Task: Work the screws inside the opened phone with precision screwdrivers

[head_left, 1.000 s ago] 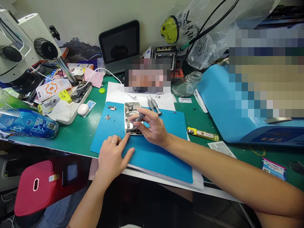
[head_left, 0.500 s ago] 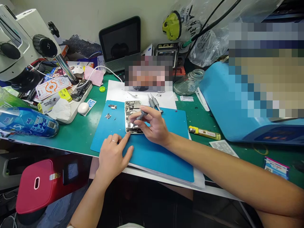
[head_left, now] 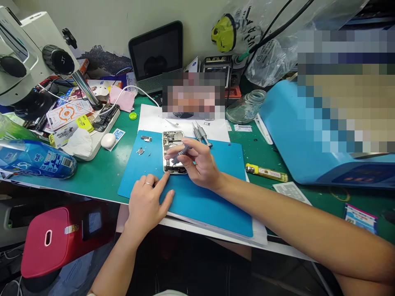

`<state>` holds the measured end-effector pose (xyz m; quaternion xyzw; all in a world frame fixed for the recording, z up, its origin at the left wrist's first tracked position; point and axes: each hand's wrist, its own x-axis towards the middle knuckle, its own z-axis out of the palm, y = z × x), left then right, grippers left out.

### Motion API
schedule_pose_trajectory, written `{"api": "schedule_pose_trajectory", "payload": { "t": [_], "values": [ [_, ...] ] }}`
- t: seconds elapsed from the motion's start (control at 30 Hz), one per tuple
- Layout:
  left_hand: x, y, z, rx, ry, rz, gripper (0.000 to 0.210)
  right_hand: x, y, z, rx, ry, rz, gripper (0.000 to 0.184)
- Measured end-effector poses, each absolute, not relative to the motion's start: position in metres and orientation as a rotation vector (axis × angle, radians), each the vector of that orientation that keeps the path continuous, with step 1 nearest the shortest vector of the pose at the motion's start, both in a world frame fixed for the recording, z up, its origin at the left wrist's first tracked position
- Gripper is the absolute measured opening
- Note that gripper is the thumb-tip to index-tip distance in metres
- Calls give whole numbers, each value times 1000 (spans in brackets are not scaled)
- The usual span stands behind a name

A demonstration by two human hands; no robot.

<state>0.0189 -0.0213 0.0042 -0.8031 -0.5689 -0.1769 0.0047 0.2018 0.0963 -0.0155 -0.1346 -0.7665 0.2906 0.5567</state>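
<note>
An opened smartphone (head_left: 173, 137) with its inner parts bare lies on a blue mat (head_left: 212, 205). My right hand (head_left: 202, 164) pinches a slim grey screwdriver (head_left: 182, 152), its tip pointing down at the lower part of the phone. Fingers of that hand cover some of the phone's right side. My left hand (head_left: 149, 199) rests on the mat with fingers spread, its index fingertip touching the phone's bottom edge. Left of the phone lie a small metal part (head_left: 146, 139) and several tiny pieces (head_left: 140, 151). Two more screwdrivers (head_left: 202, 133) lie behind my right hand.
A yellow utility knife (head_left: 266, 172) and a blue machine (head_left: 277, 123) are on the right. A glass jar (head_left: 247, 107) lies at the back. On the left are a microscope (head_left: 58, 59), a blue packet (head_left: 37, 158) and a white earbud case (head_left: 108, 141).
The screwdriver's tip has tilted slightly, and my right fingers have shifted a little. My left hand stays in the same place.
</note>
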Motion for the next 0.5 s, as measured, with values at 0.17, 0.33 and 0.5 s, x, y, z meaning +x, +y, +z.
{"api": "schedule_pose_trajectory", "payload": {
  "t": [0.17, 0.33, 0.5],
  "values": [
    [19, -21, 3, -2511, -1775, -561, 44, 201, 96, -17, -301, -1813, 688, 52],
    [19, -22, 3, -2510, -1771, -574, 45, 199, 97, -19, -329, -1789, 680, 49],
    [19, -22, 2, -2513, -1784, -558, 44, 200, 96, -19, -302, -1795, 669, 55]
  ]
}}
